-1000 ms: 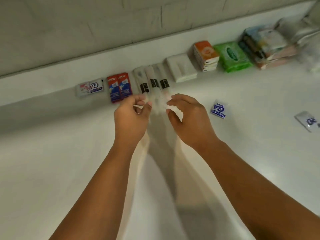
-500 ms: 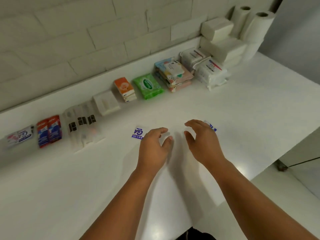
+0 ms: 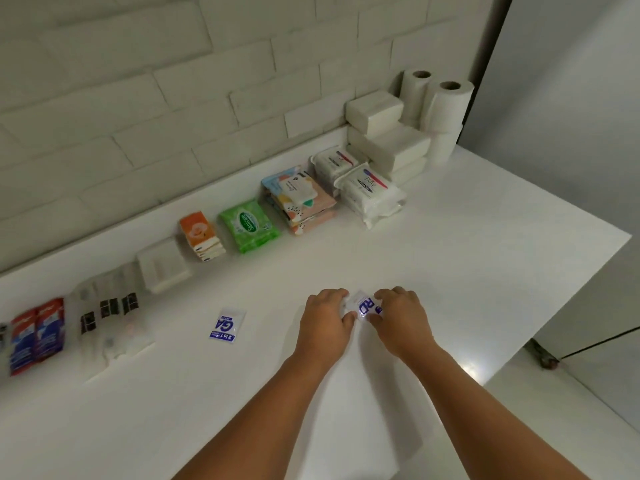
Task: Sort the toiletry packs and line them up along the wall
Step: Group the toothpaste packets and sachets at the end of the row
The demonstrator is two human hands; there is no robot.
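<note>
Two hands are closed on one blue-lettered sachet (image 3: 363, 306): it is pinched at its edges by the left hand (image 3: 327, 320) and the right hand (image 3: 403, 320), at the white counter (image 3: 450, 271). Half a second earlier both hands were held empty and apart. A second sachet (image 3: 227, 325) is left lying further left, apart from the row of sorted packs (image 3: 249, 225) along the brick wall (image 3: 173, 116); both are judged still unplaced.

head cam | worn high; faces forward-down toward wall (image 3: 145, 109) | close over counter (image 3: 485, 278); single view
</note>
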